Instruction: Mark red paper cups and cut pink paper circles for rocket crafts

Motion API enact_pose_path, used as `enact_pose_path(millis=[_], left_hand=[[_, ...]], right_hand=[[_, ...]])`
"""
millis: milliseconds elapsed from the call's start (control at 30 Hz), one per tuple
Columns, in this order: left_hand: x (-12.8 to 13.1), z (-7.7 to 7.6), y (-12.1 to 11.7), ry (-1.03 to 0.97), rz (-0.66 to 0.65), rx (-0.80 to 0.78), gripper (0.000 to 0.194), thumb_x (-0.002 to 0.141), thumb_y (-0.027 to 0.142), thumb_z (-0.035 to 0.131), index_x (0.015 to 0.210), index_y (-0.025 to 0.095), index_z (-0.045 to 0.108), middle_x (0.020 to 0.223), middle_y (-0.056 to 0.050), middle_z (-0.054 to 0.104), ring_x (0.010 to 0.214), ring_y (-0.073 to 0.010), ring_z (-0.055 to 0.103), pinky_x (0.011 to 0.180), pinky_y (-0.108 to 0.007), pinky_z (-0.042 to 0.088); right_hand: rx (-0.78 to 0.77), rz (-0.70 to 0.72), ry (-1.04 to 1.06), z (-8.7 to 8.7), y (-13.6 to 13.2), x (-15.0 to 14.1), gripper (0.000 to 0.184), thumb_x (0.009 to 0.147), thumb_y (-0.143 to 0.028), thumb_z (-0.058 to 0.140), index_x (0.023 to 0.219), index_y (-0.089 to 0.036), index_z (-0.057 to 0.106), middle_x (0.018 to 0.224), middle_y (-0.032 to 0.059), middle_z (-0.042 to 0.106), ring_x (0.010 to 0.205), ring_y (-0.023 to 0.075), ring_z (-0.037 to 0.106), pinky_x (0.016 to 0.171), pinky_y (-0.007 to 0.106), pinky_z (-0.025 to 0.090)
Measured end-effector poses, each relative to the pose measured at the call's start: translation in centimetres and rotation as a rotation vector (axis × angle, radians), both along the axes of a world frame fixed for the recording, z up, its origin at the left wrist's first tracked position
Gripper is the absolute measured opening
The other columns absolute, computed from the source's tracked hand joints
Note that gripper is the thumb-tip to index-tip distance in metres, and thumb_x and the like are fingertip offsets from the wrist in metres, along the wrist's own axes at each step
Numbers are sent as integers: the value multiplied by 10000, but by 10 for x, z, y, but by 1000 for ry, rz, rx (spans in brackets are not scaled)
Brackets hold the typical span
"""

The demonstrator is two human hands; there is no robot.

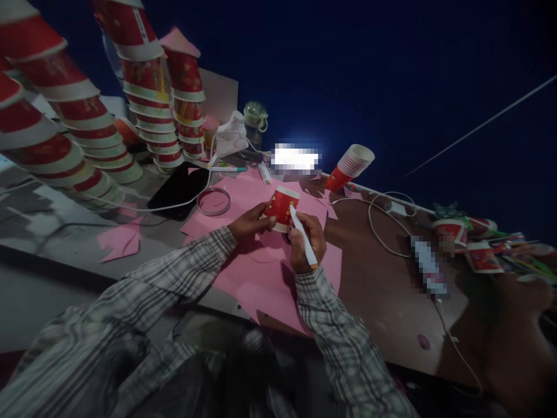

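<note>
Pinched between thumb and fingers of the left hand point(250, 225), one red paper cup point(284, 203) sat over overlapping pink paper point(248, 278), sheets uncountable, while the right hand point(318, 234) gripped one white marker point(310, 253), tip at the cup's side. Light hold on curved wall: cup could roll, marker skid. Counted four cup towers point(156, 122), one leaning cup stack point(346, 170).

Matt pink paper point(319, 284) under a smooth, red-and-white paper cup point(284, 204).
</note>
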State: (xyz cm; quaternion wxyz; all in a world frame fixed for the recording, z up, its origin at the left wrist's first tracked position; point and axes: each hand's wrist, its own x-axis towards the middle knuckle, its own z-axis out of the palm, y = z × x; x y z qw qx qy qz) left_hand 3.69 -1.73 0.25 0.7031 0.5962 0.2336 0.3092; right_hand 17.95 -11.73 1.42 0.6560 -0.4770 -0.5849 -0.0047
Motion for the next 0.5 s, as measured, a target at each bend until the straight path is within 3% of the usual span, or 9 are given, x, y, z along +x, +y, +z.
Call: enact_pose_path(millis=[233, 500], left_hand=[[-1, 5, 2, 39, 7, 32, 616, 734, 569, 814, 1144, 171, 583, 818, -8, 620, 699, -143, 548, 619, -290, 379], [0, 1, 5, 47, 1, 30, 666, 692, 575, 850, 1140, 162, 582, 848, -13, 638, 708, -145, 564, 637, -292, 417]], right_hand=[[12, 31, 7, 2, -1, 0, 288, 936, -252, 614, 1209, -249, 702, 1034, 62, 711, 932, 208, 713, 764, 368, 607], [-33, -29, -15, 2, 0, 1, 272, 945, -313, 591, 1180, -226, 698, 983, 66, 712, 859, 202, 710, 729, 371, 613]])
